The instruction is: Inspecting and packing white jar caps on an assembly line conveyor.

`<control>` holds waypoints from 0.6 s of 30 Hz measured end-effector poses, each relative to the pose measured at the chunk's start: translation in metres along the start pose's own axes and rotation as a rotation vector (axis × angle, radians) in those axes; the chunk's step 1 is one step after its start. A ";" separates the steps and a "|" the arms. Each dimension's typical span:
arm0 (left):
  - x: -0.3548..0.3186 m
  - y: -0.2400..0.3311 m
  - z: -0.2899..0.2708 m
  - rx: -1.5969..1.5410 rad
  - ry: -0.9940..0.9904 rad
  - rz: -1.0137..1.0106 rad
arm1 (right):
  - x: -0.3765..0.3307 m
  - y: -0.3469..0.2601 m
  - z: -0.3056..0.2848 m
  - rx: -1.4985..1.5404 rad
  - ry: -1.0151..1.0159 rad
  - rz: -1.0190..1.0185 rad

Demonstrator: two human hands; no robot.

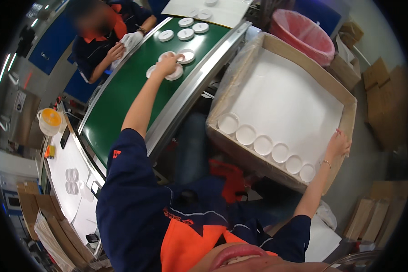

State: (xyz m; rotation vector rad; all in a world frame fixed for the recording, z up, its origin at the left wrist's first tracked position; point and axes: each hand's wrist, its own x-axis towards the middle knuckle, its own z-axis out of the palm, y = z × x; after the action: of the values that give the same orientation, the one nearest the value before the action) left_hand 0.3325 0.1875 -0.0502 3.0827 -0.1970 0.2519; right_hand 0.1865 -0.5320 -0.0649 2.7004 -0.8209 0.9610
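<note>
On the green conveyor belt (118, 109) my left hand (167, 66) reaches into a cluster of shallow white round lids. Its fingers bend down onto them, one over the lid on the right (186, 56); another lid (151, 71) sits left of the wrist. The palm hides part of the cluster. At the right wall of a large open carton (289, 54), my right hand (339, 144) is closed over the rim. A white sheet (290, 99) lines this carton. Along its near side runs a row of white round pieces (263, 145).
Several closed white round containers (186, 34) stand farther up the belt. Across it, a co-worker's gloved hand (132, 41) is near the belt's edge. A pink-lined bin (302, 37) is behind the carton. A metal rail (186, 93) separates belt and carton. Left stands a white side table (65, 158).
</note>
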 end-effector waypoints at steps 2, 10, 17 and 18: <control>0.014 0.005 -0.010 -0.128 -0.102 0.000 | -0.002 0.005 0.000 0.012 0.028 0.014; -0.016 0.019 -0.013 -0.189 0.022 0.098 | -0.007 0.014 0.002 0.006 0.020 0.045; -0.013 -0.005 0.003 0.053 -0.013 0.196 | -0.002 0.014 0.007 -0.045 0.022 -0.030; -0.010 -0.015 0.002 0.035 -0.111 0.064 | -0.004 0.008 0.007 -0.039 0.013 -0.040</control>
State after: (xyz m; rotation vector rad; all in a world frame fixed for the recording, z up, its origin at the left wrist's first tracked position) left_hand 0.3250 0.2037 -0.0545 3.1308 -0.2981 0.0871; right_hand 0.1831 -0.5391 -0.0736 2.6648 -0.7713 0.9428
